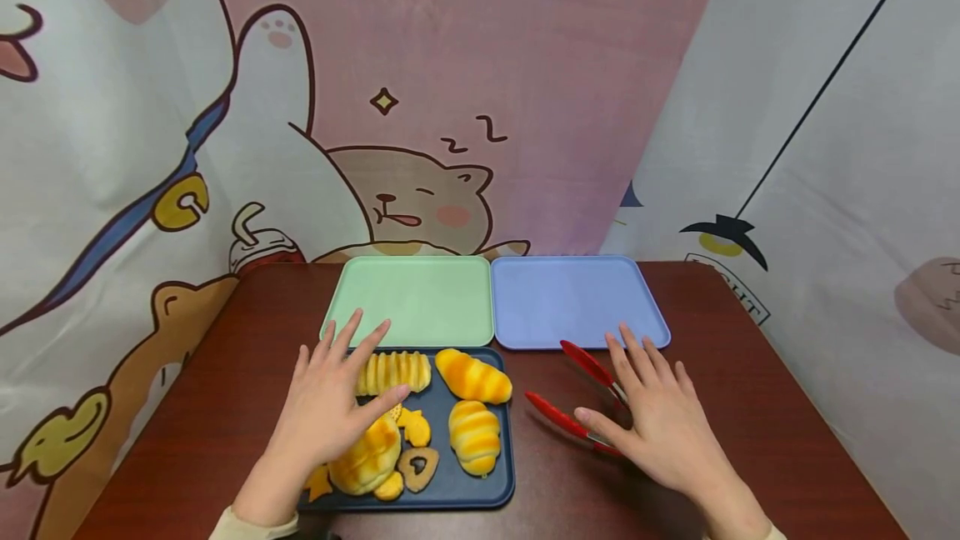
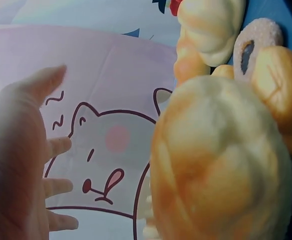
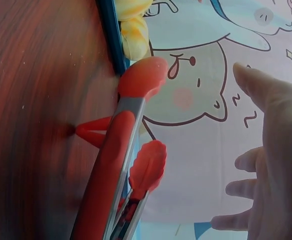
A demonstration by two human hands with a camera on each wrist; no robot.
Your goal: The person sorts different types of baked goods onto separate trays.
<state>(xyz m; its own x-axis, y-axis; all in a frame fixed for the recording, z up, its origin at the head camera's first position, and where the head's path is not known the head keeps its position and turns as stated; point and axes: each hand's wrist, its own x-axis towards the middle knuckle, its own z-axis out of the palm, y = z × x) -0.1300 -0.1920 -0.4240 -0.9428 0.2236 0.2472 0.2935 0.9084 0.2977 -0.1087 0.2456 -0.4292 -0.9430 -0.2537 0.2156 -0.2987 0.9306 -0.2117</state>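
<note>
My left hand (image 1: pixel 326 398), fingers spread, hovers over the left part of a dark blue tray (image 1: pixel 450 503) and holds nothing. Beneath and beside it lie a large round bread (image 1: pixel 367 457), a ridged bread (image 1: pixel 395 372) and small biscuits, among them a brown one with a cut-out middle (image 1: pixel 417 468). Two striped rolls, one long (image 1: pixel 472 376) and one shorter (image 1: pixel 475 438), fill the tray's right side. My right hand (image 1: pixel 663 415) is spread above red-tipped tongs (image 1: pixel 573 419), whose arms stand apart on the table; their rear is hidden under the hand.
A green tray (image 1: pixel 416 300) and a light blue tray (image 1: pixel 577 300) sit side by side at the back of the brown table (image 1: pixel 750 407). Behind them hangs a cloth printed with cartoon animals (image 1: pixel 540 65).
</note>
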